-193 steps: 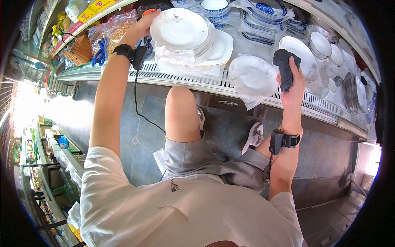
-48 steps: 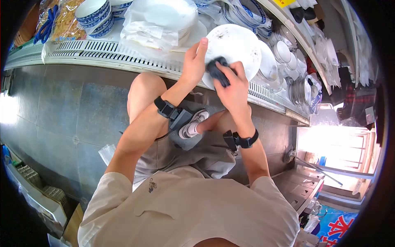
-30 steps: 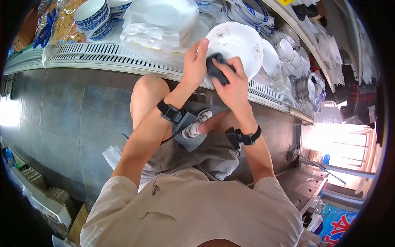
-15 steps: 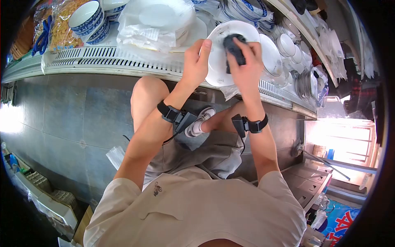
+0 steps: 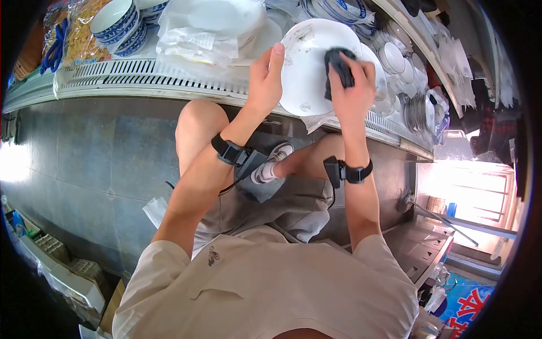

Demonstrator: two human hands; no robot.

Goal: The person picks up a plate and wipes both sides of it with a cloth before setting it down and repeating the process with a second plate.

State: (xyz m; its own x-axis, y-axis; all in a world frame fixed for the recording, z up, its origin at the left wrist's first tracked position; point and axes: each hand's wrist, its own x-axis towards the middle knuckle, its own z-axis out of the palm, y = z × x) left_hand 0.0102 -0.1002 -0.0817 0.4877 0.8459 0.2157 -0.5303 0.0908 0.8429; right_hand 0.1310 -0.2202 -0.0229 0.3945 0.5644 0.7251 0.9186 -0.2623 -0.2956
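Observation:
A white plate with a faint leaf pattern is tilted up toward me at the shelf's front edge. My left hand grips it by its left rim, thumb on the front and the other fingers partly hidden. In my right hand is a dark grey cloth, bunched up and pressed against the right part of the plate's face. Behind the plate on the right, another white plate shows in part.
The slotted metal shelf carries blue-patterned bowls, plastic-wrapped white plates, blue-rimmed plates and white bowls. Blue-handled scissors hang at far left. My knee is close below the shelf edge.
My right hand has slid the cloth rightward across the plate's face. The plate has shifted slightly up and appears turned more toward me, with my left hand still at its left rim.

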